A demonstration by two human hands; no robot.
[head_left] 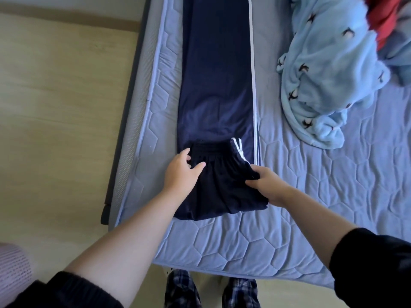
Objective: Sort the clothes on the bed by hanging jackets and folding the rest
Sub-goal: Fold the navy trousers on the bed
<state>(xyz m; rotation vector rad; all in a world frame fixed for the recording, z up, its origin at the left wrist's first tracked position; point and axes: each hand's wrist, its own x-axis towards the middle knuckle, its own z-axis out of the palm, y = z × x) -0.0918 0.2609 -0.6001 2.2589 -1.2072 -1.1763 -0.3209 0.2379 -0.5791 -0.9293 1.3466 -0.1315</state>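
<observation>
Pinching the folded end of the navy track pants (pixel 216 85) at lower centre, right hand (pixel 265 184) curled on cloth, left hand (pixel 181 173) loosely spread, touched the fold, pants lay along the blue mattress (pixel 289 218), tiny white mark (pixel 266 205) unreadable.

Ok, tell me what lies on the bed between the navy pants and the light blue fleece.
Nothing: in the head view, only a bare strip of quilted mattress separates the navy pants from the light blue fleece; they lie apart.
</observation>
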